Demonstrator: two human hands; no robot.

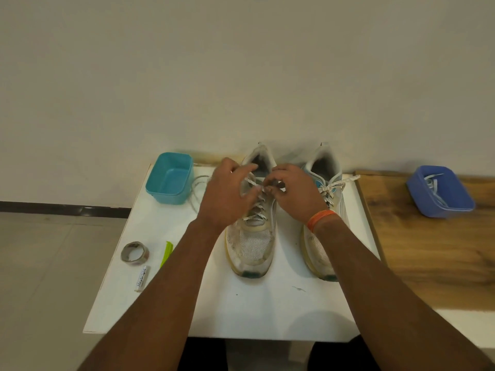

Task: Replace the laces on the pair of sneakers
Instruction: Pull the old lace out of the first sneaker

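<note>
Two worn white mesh sneakers stand side by side on a white rectangular table top, toes toward the person and heels toward the pale wall. Both hands work over the upper eyelets of the left sneaker, whose speckled white lace crosses the tongue in several rows below the fingers. The left hand comes in from the left side of the shoe with its fingers curled, the fingertips pinching a strand of that lace near the shoe's throat. The right hand, with an orange band at its wrist, meets it from the other side, its fingers bent inward and pinching the same lace just beside the left hand's fingertips. The right sneaker sits just beside the right wrist, partly hidden by the forearm, with its own speckled lace tied in a bow and one end trailing toward the table's right edge.

A teal rectangular plastic tub stands near the left hand at the table's far left corner, with a loose white lace curving beside it. Nearer the person lie a grey roll of tape, a lime-green strip and a small white tube. Well apart to the right, on a wooden surface, a blue plastic tub holds pale laces.
</note>
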